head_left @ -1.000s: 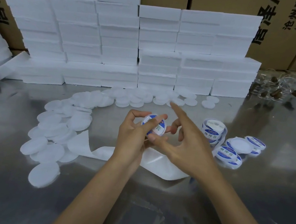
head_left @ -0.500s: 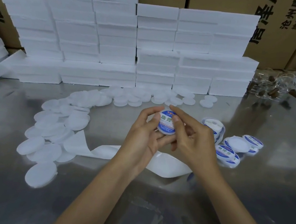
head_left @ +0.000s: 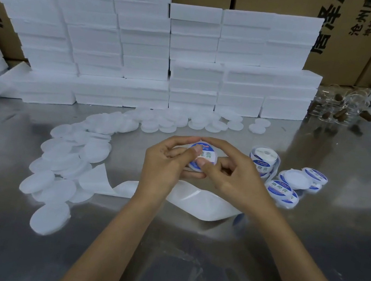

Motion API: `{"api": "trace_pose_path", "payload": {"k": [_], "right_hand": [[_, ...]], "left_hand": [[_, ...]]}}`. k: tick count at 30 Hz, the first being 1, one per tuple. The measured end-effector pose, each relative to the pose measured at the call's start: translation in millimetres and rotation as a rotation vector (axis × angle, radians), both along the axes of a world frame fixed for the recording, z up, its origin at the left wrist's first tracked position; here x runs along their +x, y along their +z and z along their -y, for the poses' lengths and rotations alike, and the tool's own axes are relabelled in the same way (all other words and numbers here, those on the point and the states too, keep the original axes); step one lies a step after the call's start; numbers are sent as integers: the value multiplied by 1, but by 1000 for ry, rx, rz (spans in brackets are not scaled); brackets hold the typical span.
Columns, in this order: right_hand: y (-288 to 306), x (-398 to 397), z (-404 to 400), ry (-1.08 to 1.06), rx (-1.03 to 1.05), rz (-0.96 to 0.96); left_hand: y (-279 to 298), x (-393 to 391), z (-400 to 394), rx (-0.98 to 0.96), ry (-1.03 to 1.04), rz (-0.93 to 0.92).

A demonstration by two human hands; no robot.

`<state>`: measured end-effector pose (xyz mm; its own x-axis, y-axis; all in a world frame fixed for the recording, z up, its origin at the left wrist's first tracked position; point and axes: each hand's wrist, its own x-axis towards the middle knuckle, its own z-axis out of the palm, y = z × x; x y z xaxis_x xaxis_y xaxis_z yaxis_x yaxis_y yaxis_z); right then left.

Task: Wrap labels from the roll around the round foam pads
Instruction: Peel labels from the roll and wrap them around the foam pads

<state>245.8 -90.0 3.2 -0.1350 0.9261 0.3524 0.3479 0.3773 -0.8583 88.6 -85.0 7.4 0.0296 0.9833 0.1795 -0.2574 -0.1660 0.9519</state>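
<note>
I am holding one round foam pad between my two hands, above the desk. My left hand is gripping it from the left side: the fingers are curling behind the pad and the thumb is pressing on its printed face. My right hand is pinching it from the right side, the forefinger arching over the top edge and the thumb lying on the lower part of the label. The blue and white label is already on this pad, and I judge that I am smoothing it down.

The pad is probably very light and soft, so it can dent if I squeeze hard. I think the best place to hold it is by the rim, with gentle pressure, leaving the face free for rubbing the label flat.

Just below the pad in my hands, the white backing strip is lying on the desk. To the right of the pad, the label roll is standing beside several finished pads. To the left of it, many bare pads are spreading in a curve. Behind it, stacked foam blocks are standing in front of cardboard boxes.
</note>
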Motion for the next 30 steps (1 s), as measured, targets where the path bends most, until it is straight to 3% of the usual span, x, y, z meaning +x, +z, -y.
{"api": "trace_pose_path", "payload": {"k": [5, 12, 16, 24, 30], "right_hand": [[2, -5, 1, -12, 0, -132], [7, 1, 3, -181, 42, -303], [10, 5, 3, -160, -13, -290], [6, -6, 3, -25, -92, -179], [9, 11, -1, -176, -67, -264]], "left_hand": [[-1, 1, 0, 4, 86, -6], [-2, 10, 3, -15, -187, 22], [-3, 10, 3, -13, -187, 14], [-6, 2, -2, -86, 95, 64], [-6, 8, -2, -160, -85, 140]]}}
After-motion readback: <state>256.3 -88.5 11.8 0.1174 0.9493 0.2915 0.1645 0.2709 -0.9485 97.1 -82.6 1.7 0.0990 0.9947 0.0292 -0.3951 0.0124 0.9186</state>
